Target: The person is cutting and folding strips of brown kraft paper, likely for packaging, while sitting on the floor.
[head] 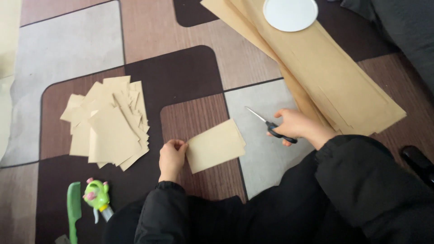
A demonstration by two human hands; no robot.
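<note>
No package, label, sign or screen shows anywhere near either hand; nothing on the patterned floor carries print or a display.

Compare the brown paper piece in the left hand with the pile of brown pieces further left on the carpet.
The held paper piece is gripped at its edge by the left hand; the pile lies untouched. The held piece looks like one neat rectangle, possibly a few aligned sheets; the pile is many pieces fanned out at differing angles. The pile covers more carpet than the held piece. Both are the same tan paper, in similar rectangular cuts.
</note>
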